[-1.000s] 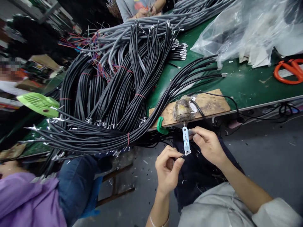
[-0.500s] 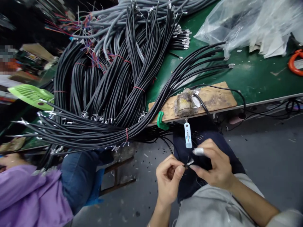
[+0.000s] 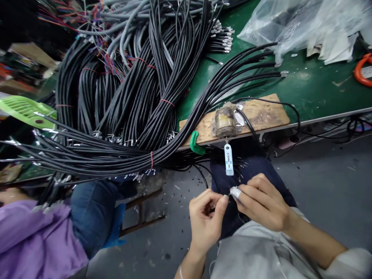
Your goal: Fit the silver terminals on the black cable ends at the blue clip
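The left hand (image 3: 207,217) pinches a thin cable end (image 3: 228,195) with closed fingers. The right hand (image 3: 263,201), fingertip wrapped white, closes on the same end. Above them hangs a blue clip (image 3: 228,159), below the wooden board (image 3: 263,114) on the green counter (image 3: 316,87).

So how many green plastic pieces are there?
2: a light green slotted piece far left, and a green hook at the wooden board's front edge. Black cables may hide more.

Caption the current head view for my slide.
Left hand and right hand meet at a thin wire end below a small motor with a light-blue attachment.
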Demonstrator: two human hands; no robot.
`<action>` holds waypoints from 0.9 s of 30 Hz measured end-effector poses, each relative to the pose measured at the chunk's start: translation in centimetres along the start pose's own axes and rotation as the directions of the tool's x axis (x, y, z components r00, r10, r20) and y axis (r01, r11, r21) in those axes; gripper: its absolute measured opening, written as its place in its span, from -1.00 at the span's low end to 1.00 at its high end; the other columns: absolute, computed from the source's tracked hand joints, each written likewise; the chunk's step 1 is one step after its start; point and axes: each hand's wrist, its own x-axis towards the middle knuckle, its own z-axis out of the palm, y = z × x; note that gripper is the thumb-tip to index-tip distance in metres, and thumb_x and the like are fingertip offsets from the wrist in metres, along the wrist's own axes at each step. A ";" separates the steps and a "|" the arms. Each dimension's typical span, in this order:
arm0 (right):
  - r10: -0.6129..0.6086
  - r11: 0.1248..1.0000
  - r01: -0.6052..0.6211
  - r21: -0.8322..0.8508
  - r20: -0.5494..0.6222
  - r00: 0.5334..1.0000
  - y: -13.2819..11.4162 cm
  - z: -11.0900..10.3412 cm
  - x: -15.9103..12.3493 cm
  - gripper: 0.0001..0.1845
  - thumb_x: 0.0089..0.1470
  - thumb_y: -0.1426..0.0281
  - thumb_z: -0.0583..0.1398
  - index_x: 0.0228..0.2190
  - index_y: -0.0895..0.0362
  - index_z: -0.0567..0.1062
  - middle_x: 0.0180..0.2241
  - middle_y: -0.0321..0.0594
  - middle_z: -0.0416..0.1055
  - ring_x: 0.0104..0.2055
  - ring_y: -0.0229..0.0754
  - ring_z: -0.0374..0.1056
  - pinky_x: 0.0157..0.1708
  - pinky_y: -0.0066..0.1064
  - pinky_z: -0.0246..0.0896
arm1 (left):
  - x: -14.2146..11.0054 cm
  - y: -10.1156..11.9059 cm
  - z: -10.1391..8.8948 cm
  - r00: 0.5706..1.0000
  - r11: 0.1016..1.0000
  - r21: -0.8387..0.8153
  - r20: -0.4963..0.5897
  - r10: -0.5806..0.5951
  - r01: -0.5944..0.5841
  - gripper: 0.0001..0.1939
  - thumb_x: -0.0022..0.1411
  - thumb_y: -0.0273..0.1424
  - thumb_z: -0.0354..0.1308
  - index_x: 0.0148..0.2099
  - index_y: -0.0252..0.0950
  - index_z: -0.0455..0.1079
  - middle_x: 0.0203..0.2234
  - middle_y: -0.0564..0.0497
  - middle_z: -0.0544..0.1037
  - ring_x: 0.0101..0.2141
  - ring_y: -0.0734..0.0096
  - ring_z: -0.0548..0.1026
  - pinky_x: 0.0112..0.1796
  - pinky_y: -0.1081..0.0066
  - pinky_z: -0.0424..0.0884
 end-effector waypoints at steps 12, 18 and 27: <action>0.137 0.985 -0.143 0.100 0.064 0.989 0.0 -0.1 0.2 -0.77 0.04 0.56 0.26 -0.19 0.26 0.47 -0.27 -0.05 0.52 -0.24 -0.08 0.27 -0.25 -0.18 0.21 | 0.2 -0.3 -0.5 0.997 0.998 -0.008 0.045 -0.065 0.065 -0.69 0.26 -0.35 0.15 -0.52 -0.35 0.37 -0.67 0.13 0.21 -0.62 0.57 0.14 -0.59 0.49 0.02; 0.203 0.914 -0.305 0.267 0.349 0.915 0.7 -1.2 1.6 -0.85 0.07 0.56 0.19 -0.51 0.21 0.50 -0.53 -0.20 0.43 -0.39 -0.19 0.24 -0.34 -0.29 0.13 | 1.2 0.5 -1.5 0.949 0.983 0.100 0.293 0.117 -0.152 -0.83 0.22 -0.47 0.19 -0.45 -0.33 0.43 -0.60 0.08 0.35 -0.57 0.54 0.25 -0.54 0.49 0.10; 0.529 0.380 -0.624 0.682 0.394 0.752 3.1 1.3 0.4 -0.81 0.12 0.31 0.21 -0.40 0.18 0.55 -0.45 -0.21 0.41 -0.40 -0.24 0.28 -0.37 -0.40 0.21 | 0.8 -0.7 -0.2 0.984 0.993 -0.087 0.150 0.097 -0.084 -0.76 0.28 -0.36 0.13 -0.44 -0.31 0.41 -0.60 0.08 0.35 -0.55 0.51 0.26 -0.51 0.48 0.10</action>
